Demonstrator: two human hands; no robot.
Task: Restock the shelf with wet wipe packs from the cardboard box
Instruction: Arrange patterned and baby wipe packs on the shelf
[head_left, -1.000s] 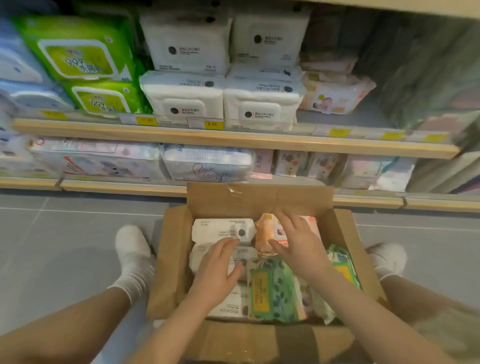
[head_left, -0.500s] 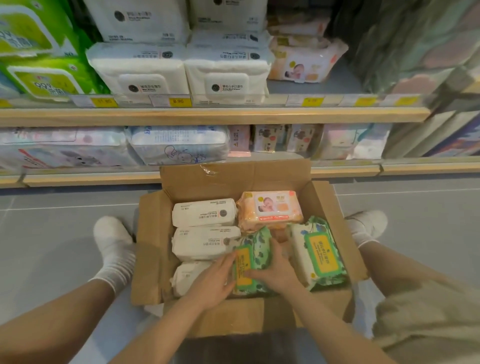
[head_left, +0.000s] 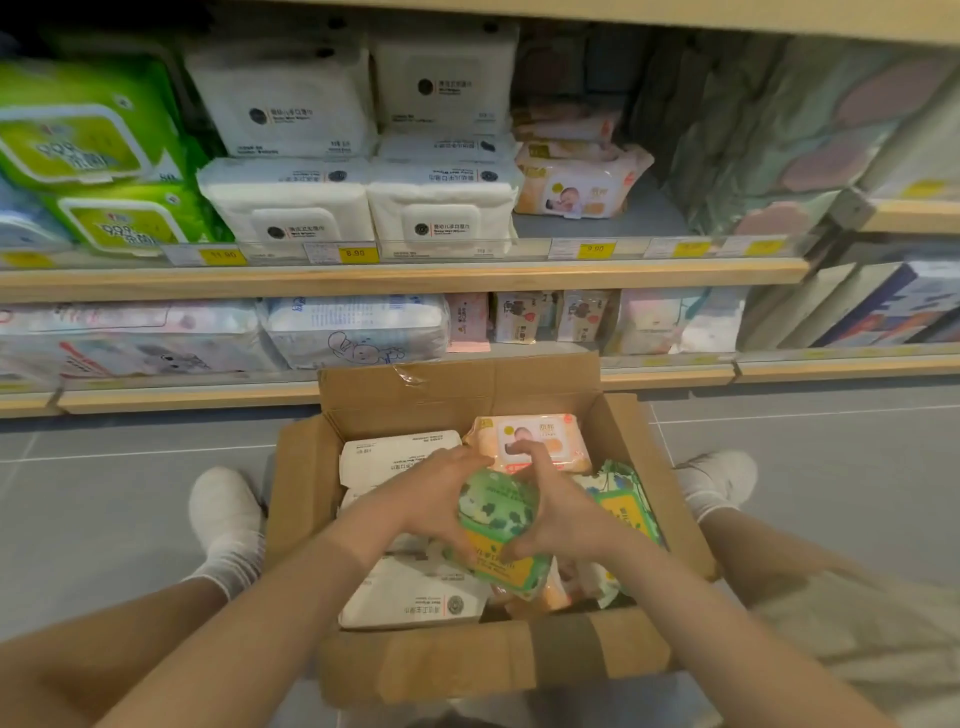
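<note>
Lifting green pack (head_left: 498, 525) squeezed between left hand (head_left: 441, 506) and right hand (head_left: 558, 512), liable to slip into box (head_left: 488, 660) if soft wrapper gives.

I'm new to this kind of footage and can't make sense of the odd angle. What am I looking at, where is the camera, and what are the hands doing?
There is no machine here. A person wears a wide-angle camera on the head, so you look down along their own arms. They sit on the floor facing a shop shelf stocked with wipe packs. Between their legs stands an open cardboard box. Inside lie white packs, a peach pack with a baby picture, and another green pack at the right side. The left hand and the right hand grip a green pack from either side, over the box. Similar peach packs sit on the upper shelf, beside an open gap.
</note>
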